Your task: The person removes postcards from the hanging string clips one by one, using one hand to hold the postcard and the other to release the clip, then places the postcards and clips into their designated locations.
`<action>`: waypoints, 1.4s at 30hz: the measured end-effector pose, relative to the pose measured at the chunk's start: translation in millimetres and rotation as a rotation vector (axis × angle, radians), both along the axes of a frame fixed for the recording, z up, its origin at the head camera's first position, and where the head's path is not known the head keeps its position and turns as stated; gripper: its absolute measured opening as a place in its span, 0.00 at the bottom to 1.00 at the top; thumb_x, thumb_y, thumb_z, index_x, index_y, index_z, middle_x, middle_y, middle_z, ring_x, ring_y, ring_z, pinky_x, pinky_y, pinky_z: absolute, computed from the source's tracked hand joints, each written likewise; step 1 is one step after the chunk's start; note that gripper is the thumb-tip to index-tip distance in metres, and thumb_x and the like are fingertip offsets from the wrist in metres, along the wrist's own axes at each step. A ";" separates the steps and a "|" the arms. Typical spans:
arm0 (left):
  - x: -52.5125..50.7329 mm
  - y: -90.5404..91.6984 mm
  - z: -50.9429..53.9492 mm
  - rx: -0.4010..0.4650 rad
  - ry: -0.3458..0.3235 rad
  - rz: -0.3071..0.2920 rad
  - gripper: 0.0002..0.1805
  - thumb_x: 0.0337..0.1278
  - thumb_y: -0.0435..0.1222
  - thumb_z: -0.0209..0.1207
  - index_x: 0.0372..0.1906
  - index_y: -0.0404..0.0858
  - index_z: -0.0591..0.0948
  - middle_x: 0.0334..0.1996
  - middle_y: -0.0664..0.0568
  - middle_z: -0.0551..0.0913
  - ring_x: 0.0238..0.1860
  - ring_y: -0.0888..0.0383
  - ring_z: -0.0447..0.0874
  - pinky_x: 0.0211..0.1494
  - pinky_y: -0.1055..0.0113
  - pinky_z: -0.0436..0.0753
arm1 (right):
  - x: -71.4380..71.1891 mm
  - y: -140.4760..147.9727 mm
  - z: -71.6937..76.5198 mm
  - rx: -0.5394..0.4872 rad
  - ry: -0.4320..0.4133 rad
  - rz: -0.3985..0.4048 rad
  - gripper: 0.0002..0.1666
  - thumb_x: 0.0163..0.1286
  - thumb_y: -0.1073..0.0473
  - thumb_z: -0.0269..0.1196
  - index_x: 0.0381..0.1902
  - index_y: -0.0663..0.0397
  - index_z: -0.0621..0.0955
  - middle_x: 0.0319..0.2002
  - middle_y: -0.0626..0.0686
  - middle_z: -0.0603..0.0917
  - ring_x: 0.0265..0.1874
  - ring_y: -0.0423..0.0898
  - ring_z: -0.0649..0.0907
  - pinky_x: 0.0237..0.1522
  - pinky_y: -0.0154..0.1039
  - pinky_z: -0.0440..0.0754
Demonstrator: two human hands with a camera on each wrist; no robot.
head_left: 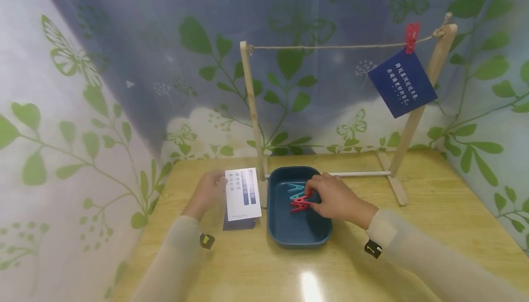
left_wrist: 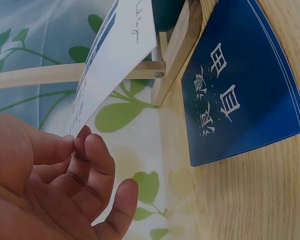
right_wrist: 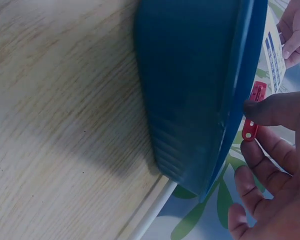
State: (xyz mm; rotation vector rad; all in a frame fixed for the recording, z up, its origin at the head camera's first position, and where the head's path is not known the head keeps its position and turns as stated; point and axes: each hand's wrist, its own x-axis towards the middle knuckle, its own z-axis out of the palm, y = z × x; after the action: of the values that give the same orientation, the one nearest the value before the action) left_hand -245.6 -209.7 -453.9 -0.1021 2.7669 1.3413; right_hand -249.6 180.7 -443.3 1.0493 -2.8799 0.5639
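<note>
My left hand (head_left: 206, 192) pinches a white card with printed writing (head_left: 243, 196) by its left edge, between thumb and fingers. Below that card, a dark blue card with white characters (left_wrist: 235, 85) lies on the table. Over the dark blue tub (head_left: 299, 237), my right hand (head_left: 335, 199) pinches a red clothespin (right_wrist: 255, 110) between thumb and index finger. Light blue clothespins (head_left: 295, 187) lie in the tub close to it; whether another red one lies there I cannot tell. Another red clothespin (head_left: 411, 38) holds a blue card (head_left: 402, 83) on the string.
A wooden frame with a left post (head_left: 251, 95) and a right post (head_left: 425, 91) stands behind the tub. The string (head_left: 322, 47) runs between their tops, and a white rod (head_left: 359, 174) joins them low down. A patterned curtain hangs behind the wooden table (head_left: 434, 247).
</note>
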 end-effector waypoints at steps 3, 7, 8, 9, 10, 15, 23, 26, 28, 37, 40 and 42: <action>0.0 1.0 -3.2 -0.014 0.011 -0.005 0.28 0.86 0.39 0.48 0.79 0.28 0.69 0.74 0.30 0.75 0.73 0.32 0.77 0.79 0.35 0.73 | 2.6 -0.6 -2.6 0.028 0.008 -0.003 0.14 0.63 0.58 0.80 0.42 0.44 0.86 0.40 0.42 0.85 0.43 0.47 0.80 0.58 0.66 0.78; -0.3 1.0 -3.9 -0.037 0.007 -0.006 0.28 0.86 0.39 0.47 0.78 0.28 0.69 0.75 0.29 0.74 0.77 0.30 0.71 0.81 0.34 0.69 | 4.4 -3.1 -5.5 0.055 0.014 0.006 0.13 0.63 0.58 0.80 0.42 0.43 0.86 0.41 0.44 0.86 0.40 0.43 0.76 0.56 0.64 0.76; -0.6 0.9 -3.9 -0.044 0.009 -0.011 0.28 0.86 0.39 0.47 0.78 0.27 0.69 0.75 0.29 0.74 0.77 0.30 0.70 0.81 0.33 0.68 | 4.6 -3.6 -6.2 0.056 0.014 0.010 0.13 0.63 0.58 0.80 0.42 0.43 0.86 0.41 0.44 0.87 0.40 0.43 0.76 0.56 0.63 0.75; -0.8 0.8 -3.7 -0.042 0.007 -0.010 0.28 0.86 0.39 0.47 0.78 0.27 0.69 0.75 0.29 0.74 0.77 0.30 0.70 0.81 0.34 0.68 | 5.3 -4.1 -6.4 0.057 0.014 0.013 0.13 0.63 0.59 0.80 0.42 0.43 0.86 0.41 0.44 0.87 0.41 0.43 0.76 0.57 0.63 0.75; -1.1 0.4 -3.7 -0.046 0.007 -0.011 0.28 0.85 0.39 0.47 0.78 0.27 0.69 0.75 0.29 0.74 0.77 0.30 0.70 0.81 0.34 0.69 | 5.9 -4.6 -6.9 0.062 0.014 0.014 0.13 0.64 0.58 0.80 0.41 0.43 0.86 0.41 0.44 0.87 0.41 0.43 0.76 0.58 0.63 0.75; -3.1 -1.7 -4.6 -0.049 -0.002 -0.005 0.28 0.85 0.39 0.47 0.77 0.27 0.70 0.72 0.29 0.77 0.75 0.31 0.74 0.80 0.34 0.72 | 8.5 -6.9 -10.9 0.089 0.019 0.021 0.14 0.62 0.57 0.81 0.40 0.42 0.86 0.40 0.42 0.87 0.41 0.43 0.76 0.57 0.63 0.74; -6.4 -6.4 -14.3 -0.080 -0.054 0.004 0.27 0.84 0.37 0.48 0.76 0.27 0.71 0.73 0.29 0.76 0.75 0.30 0.73 0.81 0.33 0.69 | 9.2 -12.4 -24.8 0.107 0.074 0.038 0.15 0.56 0.57 0.82 0.35 0.41 0.85 0.35 0.41 0.85 0.36 0.43 0.71 0.45 0.50 0.66; -7.6 -8.6 -19.2 -0.081 -0.068 0.006 0.26 0.84 0.37 0.48 0.76 0.27 0.71 0.74 0.29 0.75 0.77 0.29 0.70 0.82 0.33 0.66 | 9.6 -14.2 -28.4 0.096 0.073 0.048 0.16 0.55 0.58 0.82 0.34 0.43 0.84 0.33 0.41 0.84 0.34 0.43 0.70 0.43 0.48 0.63; -8.3 -9.7 -21.5 -0.075 -0.068 0.007 0.26 0.84 0.36 0.48 0.76 0.27 0.71 0.73 0.28 0.75 0.77 0.29 0.70 0.82 0.33 0.66 | 10.2 -15.3 -30.4 0.090 0.065 0.051 0.16 0.56 0.58 0.83 0.33 0.43 0.84 0.32 0.41 0.83 0.34 0.43 0.70 0.42 0.48 0.62; -10.9 -9.7 -29.0 -0.125 -0.050 -0.032 0.27 0.82 0.36 0.47 0.77 0.26 0.70 0.75 0.28 0.74 0.78 0.29 0.69 0.83 0.34 0.66 | 11.2 -16.9 -36.6 0.080 0.066 0.048 0.16 0.56 0.59 0.84 0.35 0.44 0.85 0.33 0.42 0.86 0.33 0.44 0.68 0.43 0.48 0.60; -11.8 -9.5 -31.4 -0.143 -0.043 -0.031 0.27 0.82 0.36 0.48 0.75 0.26 0.72 0.73 0.28 0.76 0.77 0.29 0.70 0.83 0.35 0.66 | 10.8 -17.5 -38.7 0.090 0.074 0.046 0.17 0.55 0.59 0.84 0.34 0.43 0.85 0.33 0.42 0.86 0.33 0.43 0.68 0.42 0.48 0.59; -11.6 -9.0 -32.2 -0.144 -0.047 -0.027 0.27 0.81 0.36 0.48 0.75 0.26 0.72 0.73 0.28 0.76 0.77 0.29 0.70 0.83 0.35 0.66 | 10.8 -18.0 -39.9 0.100 0.077 0.046 0.17 0.55 0.59 0.84 0.33 0.43 0.85 0.33 0.41 0.86 0.33 0.43 0.68 0.42 0.48 0.59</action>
State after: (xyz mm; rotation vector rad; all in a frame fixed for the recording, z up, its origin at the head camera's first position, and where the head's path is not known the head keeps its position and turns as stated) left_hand -257.2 -218.7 -486.1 -0.1014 2.8115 1.1175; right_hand -238.7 162.7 -483.2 1.1263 -2.8501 0.3755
